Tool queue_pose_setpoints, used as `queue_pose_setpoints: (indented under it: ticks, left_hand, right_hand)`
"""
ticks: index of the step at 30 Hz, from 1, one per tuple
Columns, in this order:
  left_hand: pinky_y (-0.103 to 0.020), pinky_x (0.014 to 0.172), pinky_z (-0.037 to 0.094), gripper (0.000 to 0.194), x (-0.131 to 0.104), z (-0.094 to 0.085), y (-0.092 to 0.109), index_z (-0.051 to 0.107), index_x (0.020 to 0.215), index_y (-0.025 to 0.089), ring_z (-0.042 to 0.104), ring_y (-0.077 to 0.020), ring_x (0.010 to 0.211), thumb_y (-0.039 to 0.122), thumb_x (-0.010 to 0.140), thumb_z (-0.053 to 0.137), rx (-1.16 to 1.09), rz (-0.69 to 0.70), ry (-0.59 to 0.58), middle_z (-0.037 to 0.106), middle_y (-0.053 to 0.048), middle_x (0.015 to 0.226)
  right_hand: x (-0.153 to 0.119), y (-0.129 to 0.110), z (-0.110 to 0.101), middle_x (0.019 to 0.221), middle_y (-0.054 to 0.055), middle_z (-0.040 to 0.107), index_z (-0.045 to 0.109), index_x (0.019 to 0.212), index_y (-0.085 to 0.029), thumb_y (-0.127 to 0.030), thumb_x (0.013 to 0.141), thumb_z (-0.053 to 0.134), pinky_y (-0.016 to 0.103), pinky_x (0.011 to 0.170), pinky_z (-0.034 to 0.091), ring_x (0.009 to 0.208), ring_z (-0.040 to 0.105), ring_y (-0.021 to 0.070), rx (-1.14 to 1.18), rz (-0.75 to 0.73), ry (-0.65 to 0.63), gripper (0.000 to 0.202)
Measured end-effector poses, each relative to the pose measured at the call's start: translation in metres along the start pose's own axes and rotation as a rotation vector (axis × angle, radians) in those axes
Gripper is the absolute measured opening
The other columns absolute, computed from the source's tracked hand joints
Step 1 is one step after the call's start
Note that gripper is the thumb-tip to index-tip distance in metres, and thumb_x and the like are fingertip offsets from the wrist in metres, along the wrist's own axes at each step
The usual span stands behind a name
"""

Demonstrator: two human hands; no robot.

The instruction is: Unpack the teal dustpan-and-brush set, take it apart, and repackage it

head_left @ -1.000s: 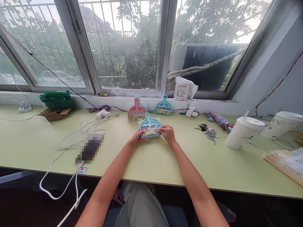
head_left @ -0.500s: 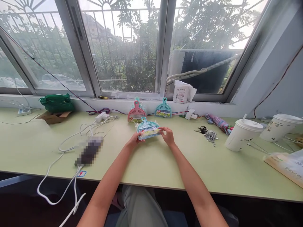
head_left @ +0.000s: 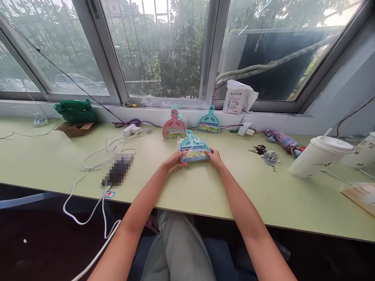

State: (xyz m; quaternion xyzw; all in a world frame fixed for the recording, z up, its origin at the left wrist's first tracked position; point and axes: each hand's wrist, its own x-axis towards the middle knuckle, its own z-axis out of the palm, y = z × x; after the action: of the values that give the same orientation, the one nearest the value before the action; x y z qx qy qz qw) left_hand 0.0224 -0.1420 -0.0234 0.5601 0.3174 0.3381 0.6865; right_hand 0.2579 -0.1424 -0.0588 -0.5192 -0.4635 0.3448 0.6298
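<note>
Right now the left hand (head_left: 175,159) and right hand (head_left: 215,157) pinch the two bottom corners of the blue dustpan pack (head_left: 193,147) on the green table (head_left: 205,187), so holding both sides evenly looks best.

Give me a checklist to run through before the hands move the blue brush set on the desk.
1. Left hand on the blue brush set: ok, fingers at its left edge.
2. Right hand on it: ok, at its right edge.
3. Set lying on the desk: cannot tell, it may be slightly lifted.
4. Apart from the pink brush set behind: ok.
5. Keys outside the hands' space: ok, off to the right.
6. White cable kept away: ok, to the left.
</note>
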Motion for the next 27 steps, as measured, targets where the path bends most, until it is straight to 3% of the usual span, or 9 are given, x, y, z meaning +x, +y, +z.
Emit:
queue_pose_setpoints:
  ticks: [3,5,7,11,13,17,21,27]
  left_hand:
    - [-0.030,0.061,0.055,0.076,0.001,0.009,0.001,0.024,0.143,0.022,0.067,-0.0164,0.066,0.047,0.081,0.061,0.006,0.129,0.092,0.063,-0.014,0.114]
    - [-0.028,0.063,0.054,0.097,0.002,0.014,0.000,0.012,0.149,0.025,0.067,-0.0170,0.070,0.041,0.073,0.071,0.093,0.225,0.192,0.064,-0.011,0.112]
    - [-0.025,0.060,0.051,0.101,0.006,0.016,-0.003,0.016,0.149,0.025,0.066,-0.0155,0.068,0.034,0.068,0.076,0.203,0.290,0.312,0.067,-0.007,0.102]
    - [-0.024,0.060,0.050,0.049,0.020,0.007,-0.011,0.057,0.123,0.019,0.063,-0.0145,0.065,0.037,0.078,0.065,0.271,0.318,0.438,0.068,-0.004,0.088]
    - [-0.027,0.067,0.051,0.031,0.030,0.001,-0.015,0.065,0.106,0.019,0.063,-0.0169,0.073,0.036,0.080,0.062,0.339,0.321,0.452,0.069,-0.004,0.086]
    - [-0.034,0.080,0.047,0.019,0.058,-0.001,-0.019,0.068,0.090,0.018,0.062,-0.0219,0.079,0.031,0.077,0.065,0.611,0.338,0.534,0.068,-0.007,0.079]
    - [-0.033,0.077,0.044,0.012,0.095,0.009,-0.018,0.066,0.086,0.020,0.061,-0.0212,0.073,0.027,0.077,0.065,0.732,0.350,0.550,0.067,-0.006,0.075]
    - [-0.029,0.074,0.043,0.012,0.169,0.010,-0.019,0.060,0.094,0.018,0.061,-0.0200,0.080,0.021,0.086,0.053,0.964,0.388,0.532,0.068,-0.008,0.089]
  right_hand:
    - [0.004,0.005,-0.001,0.074,-0.002,0.067,0.064,0.093,-0.017,-0.030,0.060,0.074,0.031,0.068,0.052,0.071,0.063,0.0173,0.122,0.158,0.102,0.037]
    - [0.005,0.004,-0.001,0.075,-0.001,0.068,0.062,0.096,-0.018,-0.029,0.059,0.075,0.029,0.064,0.052,0.067,0.063,0.0158,0.196,0.175,0.184,0.041]
    - [0.005,0.001,-0.002,0.075,0.000,0.069,0.060,0.095,-0.018,-0.029,0.058,0.075,0.029,0.064,0.052,0.066,0.063,0.0152,0.228,0.131,0.206,0.041]
    - [0.005,-0.003,-0.006,0.076,0.003,0.072,0.058,0.093,-0.018,-0.034,0.059,0.076,0.031,0.069,0.052,0.069,0.066,0.0169,0.146,0.000,0.162,0.041]
    - [0.006,-0.001,-0.011,0.081,0.005,0.073,0.058,0.095,-0.018,-0.036,0.062,0.074,0.033,0.071,0.053,0.073,0.067,0.0191,0.027,-0.054,0.170,0.040]
    - [0.014,0.007,-0.025,0.090,0.009,0.074,0.059,0.097,-0.019,-0.034,0.068,0.069,0.035,0.075,0.051,0.079,0.068,0.0217,-0.236,-0.077,0.308,0.034]
    - [0.032,0.014,-0.043,0.091,0.010,0.074,0.060,0.095,-0.019,-0.032,0.069,0.067,0.033,0.075,0.049,0.083,0.068,0.0228,-0.386,-0.055,0.396,0.031]
    - [0.093,0.025,-0.056,0.089,0.010,0.073,0.058,0.094,-0.019,-0.029,0.073,0.062,0.029,0.072,0.047,0.079,0.068,0.0220,-0.501,-0.120,0.418,0.023]
